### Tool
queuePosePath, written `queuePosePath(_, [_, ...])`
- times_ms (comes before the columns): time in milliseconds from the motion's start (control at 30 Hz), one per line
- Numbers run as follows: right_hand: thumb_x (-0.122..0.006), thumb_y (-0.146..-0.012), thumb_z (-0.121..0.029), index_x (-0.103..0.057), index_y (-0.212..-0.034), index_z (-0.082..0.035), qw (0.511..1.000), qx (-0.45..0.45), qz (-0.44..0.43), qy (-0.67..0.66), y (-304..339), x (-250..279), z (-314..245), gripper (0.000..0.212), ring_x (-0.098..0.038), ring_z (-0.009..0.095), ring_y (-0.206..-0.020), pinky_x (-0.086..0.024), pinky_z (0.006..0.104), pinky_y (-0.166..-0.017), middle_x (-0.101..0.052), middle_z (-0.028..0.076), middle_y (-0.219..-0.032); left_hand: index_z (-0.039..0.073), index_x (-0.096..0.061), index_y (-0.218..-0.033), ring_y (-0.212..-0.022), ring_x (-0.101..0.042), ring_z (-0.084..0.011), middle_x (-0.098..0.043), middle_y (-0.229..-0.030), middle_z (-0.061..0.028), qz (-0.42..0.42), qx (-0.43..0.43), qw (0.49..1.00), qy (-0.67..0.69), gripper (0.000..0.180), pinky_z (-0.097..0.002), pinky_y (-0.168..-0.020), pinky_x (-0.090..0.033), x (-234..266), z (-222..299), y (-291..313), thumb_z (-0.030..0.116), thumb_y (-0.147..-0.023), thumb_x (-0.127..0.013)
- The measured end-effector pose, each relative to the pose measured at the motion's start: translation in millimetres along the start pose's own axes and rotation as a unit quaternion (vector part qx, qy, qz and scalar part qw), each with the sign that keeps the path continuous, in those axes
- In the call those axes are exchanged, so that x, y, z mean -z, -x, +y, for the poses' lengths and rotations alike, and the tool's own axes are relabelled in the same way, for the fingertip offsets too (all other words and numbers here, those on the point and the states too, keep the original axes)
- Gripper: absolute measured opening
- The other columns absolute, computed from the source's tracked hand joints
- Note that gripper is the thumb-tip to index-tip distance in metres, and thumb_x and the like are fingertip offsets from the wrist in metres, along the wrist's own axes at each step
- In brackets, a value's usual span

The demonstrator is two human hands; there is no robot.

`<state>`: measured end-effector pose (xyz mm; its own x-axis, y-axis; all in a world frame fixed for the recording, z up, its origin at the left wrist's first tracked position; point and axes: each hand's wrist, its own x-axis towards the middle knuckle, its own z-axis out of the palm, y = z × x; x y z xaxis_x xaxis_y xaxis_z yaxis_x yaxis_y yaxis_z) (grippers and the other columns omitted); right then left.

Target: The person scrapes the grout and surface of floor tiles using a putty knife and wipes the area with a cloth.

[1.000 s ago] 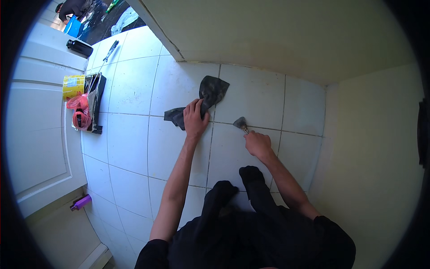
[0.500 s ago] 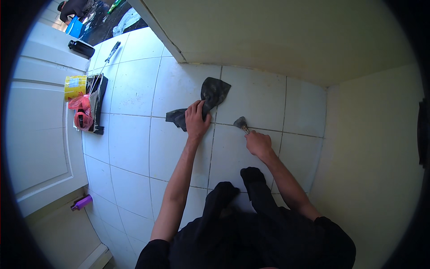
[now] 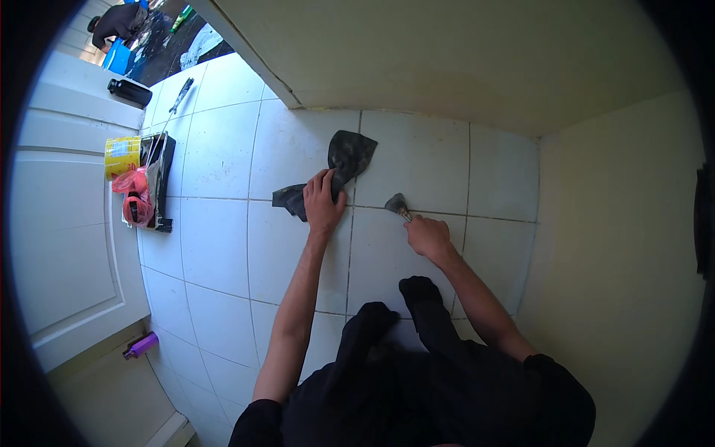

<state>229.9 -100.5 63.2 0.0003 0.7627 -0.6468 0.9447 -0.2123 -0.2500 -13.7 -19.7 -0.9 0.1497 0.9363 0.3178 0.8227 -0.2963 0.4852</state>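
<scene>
A dark grey cloth (image 3: 351, 155) lies bunched on the white floor tiles, one end spread away from me and the other out to the left. My left hand (image 3: 323, 204) is closed over its middle and presses it to the floor. To the right, my right hand (image 3: 427, 237) grips the handle of a putty knife (image 3: 398, 203). The knife's flat, flared blade rests at or just above a grout line, pointing away from me to the left. A short gap of bare tile separates cloth and blade.
At the left, a black paint tray (image 3: 163, 186) holds a roller and pink plastic, beside a yellow container (image 3: 121, 156). A black bottle (image 3: 129, 92) and a purple bottle (image 3: 141, 345) lie near white doors. Walls stand ahead and right. Another person (image 3: 119, 22) bends beyond the opening.
The view has shifted slightly. Both hands keep their holds on the cloth and the putty knife, with hardly any movement over the tiles.
</scene>
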Motion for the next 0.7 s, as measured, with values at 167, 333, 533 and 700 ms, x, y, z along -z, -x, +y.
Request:
queuePosePath(167, [-0.053,-0.099,-0.029,-0.067,-0.094,0.000,1.000,-0.004,0.017,-0.020,12.9,-2.5,-1.1,0.033,-0.072,0.033,-0.087,-0.054,0.0476,-0.076,-0.073,0.017,-0.091,0.007,-0.057,-0.128,-0.119,-0.053,-0.0306,-0.057,-0.127,-0.0117,0.003,0.001,1.000,0.002,0.053,-0.0437,-0.102,-0.040,-0.2,2.2,-2.2,0.015,-0.077,-0.066])
queuePosePath(333, [-0.052,-0.099,-0.031,-0.065,-0.095,0.001,1.000,0.022,-0.009,0.012,19.0,-0.4,0.2,0.034,-0.072,0.033,-0.088,-0.055,0.0477,-0.077,-0.072,0.018,-0.092,0.006,-0.057,-0.128,-0.119,-0.053,-0.0306,-0.057,-0.127,-0.0115,0.007,-0.005,1.000,0.000,0.053,-0.0439,-0.101,-0.040,-0.2,-0.8,0.1,0.015,-0.077,-0.066])
queuePosePath(533, [-0.050,-0.100,-0.032,-0.066,-0.096,-0.001,0.998,0.042,-0.026,0.031,8.9,4.7,2.3,0.035,-0.072,0.033,-0.089,-0.054,0.0488,-0.078,-0.072,0.017,-0.098,0.007,-0.057,-0.128,-0.118,-0.053,-0.0306,-0.057,-0.126,-0.0113,0.008,0.001,1.000,0.002,0.053,-0.0435,-0.101,-0.040,2.4,-0.1,-0.9,0.014,-0.077,-0.066])
queuePosePath(700, [-0.051,-0.098,-0.028,-0.069,-0.098,-0.004,1.000,-0.001,-0.007,0.001,2.4,1.8,-4.1,0.030,-0.071,0.032,-0.093,-0.054,0.0486,-0.081,-0.072,0.016,-0.102,0.007,-0.057,-0.128,-0.119,-0.053,-0.0316,-0.057,-0.127,-0.0118,-0.001,0.002,1.000,0.011,0.053,-0.0438,-0.102,-0.040,3.9,1.0,-1.7,0.015,-0.077,-0.067])
